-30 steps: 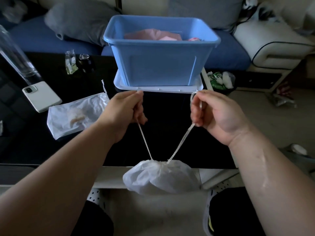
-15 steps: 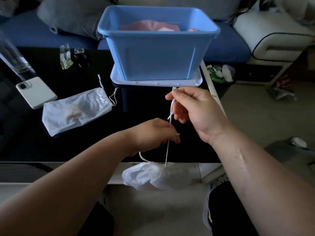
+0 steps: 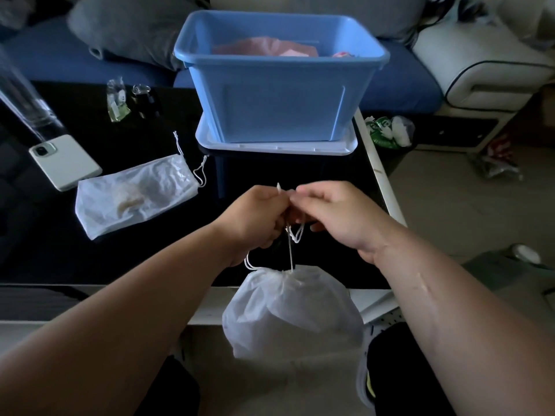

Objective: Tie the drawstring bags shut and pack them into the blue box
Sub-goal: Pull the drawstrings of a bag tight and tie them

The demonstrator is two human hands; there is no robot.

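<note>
Drawstring bag (image 3: pixel 291 310): dangling cinched from its cord (image 3: pixel 290 253), pinched by left hand (image 3: pixel 255 217) and right hand (image 3: pixel 339 217), fingers curled tight on it.

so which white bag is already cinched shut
The hanging bag, its neck gathered under the cords. The flat bag on the table is ungathered.

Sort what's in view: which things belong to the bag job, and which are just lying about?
Job: left hand, right hand, drawstring, hanging bag, flat bag, blue box.
Lying about: phone, small packet, grey cushion.
</note>
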